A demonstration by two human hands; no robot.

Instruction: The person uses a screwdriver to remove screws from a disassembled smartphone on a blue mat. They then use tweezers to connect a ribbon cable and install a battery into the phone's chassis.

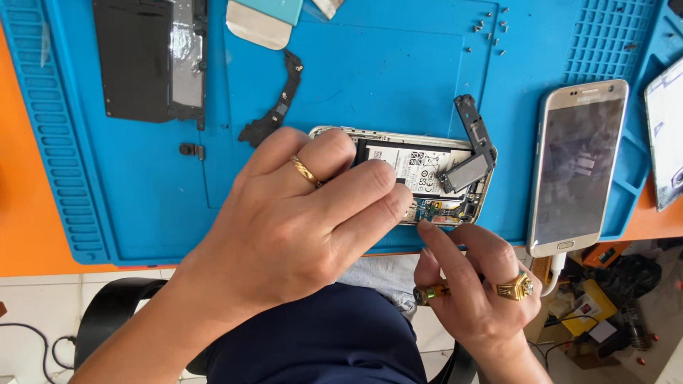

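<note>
An opened phone point(427, 171) lies on the blue repair mat point(384, 78), its white battery and green circuit board bared. A loose black speaker module point(471, 153) rests tilted on its right end. My left hand point(299, 220), with a gold ring, covers the phone's left half and presses it down, fingertips near the board. My right hand point(469, 284), with two gold rings, is at the phone's lower edge, its index fingertip touching the board area. Whether it pinches a tool is hidden.
A second, whole phone point(576, 167) with a white cable lies on the mat to the right. A black panel point(149, 57), a black bracket point(277, 107) and several tiny screws point(491, 28) lie farther back. The orange table edge point(21, 220) is at left.
</note>
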